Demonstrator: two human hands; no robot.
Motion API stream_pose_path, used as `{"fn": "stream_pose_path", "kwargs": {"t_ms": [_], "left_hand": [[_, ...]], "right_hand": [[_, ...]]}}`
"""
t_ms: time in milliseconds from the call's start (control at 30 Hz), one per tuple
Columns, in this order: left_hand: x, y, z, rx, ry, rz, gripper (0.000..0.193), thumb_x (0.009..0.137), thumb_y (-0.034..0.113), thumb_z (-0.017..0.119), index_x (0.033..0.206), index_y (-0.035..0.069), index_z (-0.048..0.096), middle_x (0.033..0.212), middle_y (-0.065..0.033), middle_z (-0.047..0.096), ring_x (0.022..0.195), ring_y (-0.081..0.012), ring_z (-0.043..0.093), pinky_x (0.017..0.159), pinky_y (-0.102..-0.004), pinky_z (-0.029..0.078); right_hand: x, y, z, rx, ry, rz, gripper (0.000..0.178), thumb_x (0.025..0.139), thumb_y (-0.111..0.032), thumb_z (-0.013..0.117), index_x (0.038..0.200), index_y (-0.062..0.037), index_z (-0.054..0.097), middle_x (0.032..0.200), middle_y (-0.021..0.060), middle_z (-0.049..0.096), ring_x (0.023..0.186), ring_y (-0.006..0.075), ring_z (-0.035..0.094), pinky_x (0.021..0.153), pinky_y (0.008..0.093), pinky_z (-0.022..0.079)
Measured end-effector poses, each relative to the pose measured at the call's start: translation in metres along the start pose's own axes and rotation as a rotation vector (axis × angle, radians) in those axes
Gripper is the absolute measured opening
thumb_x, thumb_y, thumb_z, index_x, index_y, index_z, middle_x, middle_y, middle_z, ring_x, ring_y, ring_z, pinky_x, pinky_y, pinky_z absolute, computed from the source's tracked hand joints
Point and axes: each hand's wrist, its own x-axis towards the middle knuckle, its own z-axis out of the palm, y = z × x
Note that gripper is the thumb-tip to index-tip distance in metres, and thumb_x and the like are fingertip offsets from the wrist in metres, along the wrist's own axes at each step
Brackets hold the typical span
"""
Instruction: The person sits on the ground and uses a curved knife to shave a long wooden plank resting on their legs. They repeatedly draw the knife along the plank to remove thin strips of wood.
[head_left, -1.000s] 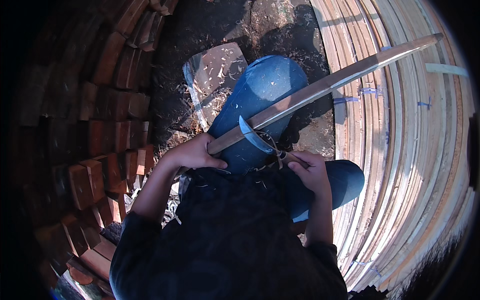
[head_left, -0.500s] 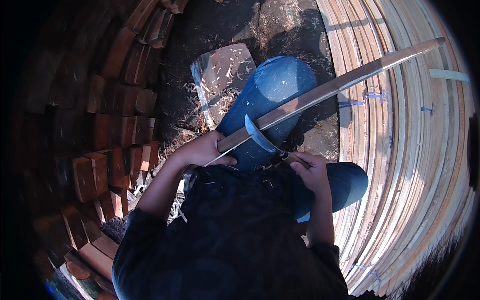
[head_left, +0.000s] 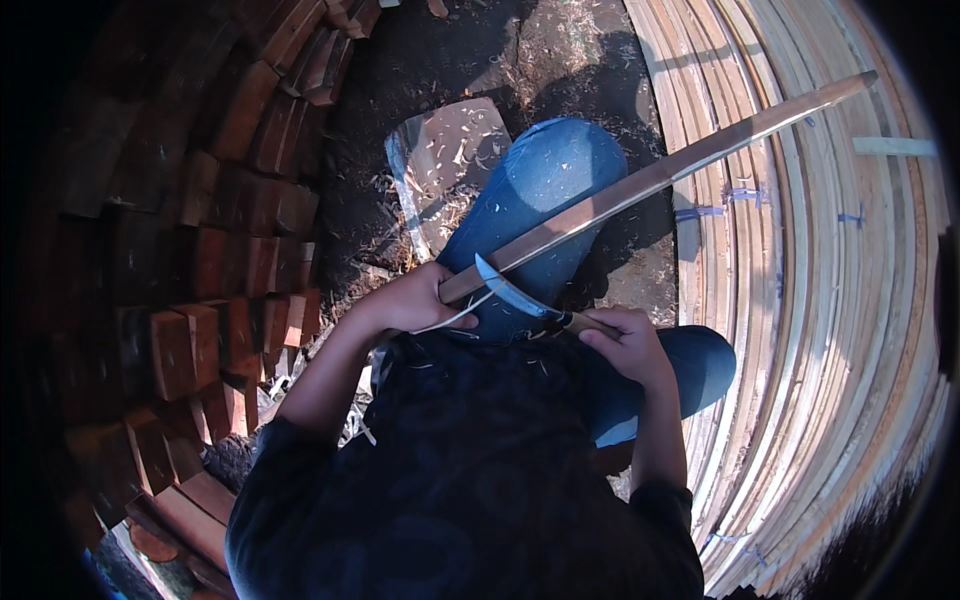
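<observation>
A long brown wooden strip (head_left: 640,185) lies slantwise over my jeans-clad thigh, its far end out over the stacked slats on the right. My left hand (head_left: 420,300) is closed round its near end. In my right hand (head_left: 620,342) is the handle of a sickle (head_left: 520,300), whose curved blade rests against the strip's near edge, tip just right of my left hand. A thin pale wood shaving (head_left: 455,318) runs from the blade across my left fingers.
Long pale slats (head_left: 780,330) bundled with blue ties fill the right side. Stacked reddish-brown wood blocks (head_left: 180,350) rise along the left. A flat board (head_left: 455,150) strewn with shavings lies on the dirt ground ahead.
The sickle blade has slid along the strip toward my left hand, and the shaving now curls over it. My right hand has shifted slightly; my left keeps its grip.
</observation>
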Motion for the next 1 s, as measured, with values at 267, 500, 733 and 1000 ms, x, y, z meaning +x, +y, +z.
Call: {"fn": "stream_pose_path", "kwargs": {"t_ms": [267,500,733,1000], "left_hand": [[0.008,-0.019,0.006,-0.012,0.044,0.034,0.044,0.066,0.030,0.083,0.088,-0.003,0.063,0.060,-0.0023,0.058,0.050,-0.0106,0.054,0.046,-0.0259,0.042],[0.011,-0.030,-0.002,0.016,-0.024,0.159,0.037,0.072,0.029,0.079,0.080,-0.003,0.063,0.060,-0.0029,0.056,0.056,-0.0115,0.054,0.054,-0.0271,0.042],[0.005,-0.073,-0.018,-0.615,-0.558,-0.009,0.014,0.084,0.013,0.065,0.085,0.004,0.054,0.058,-0.0018,0.052,0.050,-0.0117,0.053,0.049,-0.0278,0.044],[-0.007,-0.022,-0.030,0.128,-0.061,0.152,0.044,0.081,0.029,0.072,0.109,-0.004,0.059,0.091,-0.0122,0.066,0.082,-0.0182,0.064,0.079,-0.0298,0.049]], "right_hand": [[-0.017,0.009,0.005,0.398,0.189,0.223,0.035,0.088,-0.022,0.065,0.109,0.0059,0.061,0.067,0.0012,0.055,0.058,0.0064,0.050,0.052,0.0207,0.039],[-0.034,0.023,0.036,0.747,0.630,0.138,0.034,0.093,-0.026,0.058,0.104,0.0064,0.058,0.061,-0.0002,0.049,0.052,0.0071,0.045,0.046,0.0202,0.033],[-0.039,0.020,0.031,0.744,0.844,0.116,0.029,0.096,-0.021,0.052,0.105,0.0058,0.056,0.057,-0.0016,0.043,0.048,0.0064,0.042,0.043,0.0199,0.031],[-0.033,0.028,0.019,0.811,0.954,0.103,0.023,0.096,-0.017,0.050,0.107,0.0029,0.056,0.061,0.0008,0.049,0.048,0.0056,0.043,0.043,0.0192,0.032]]}}
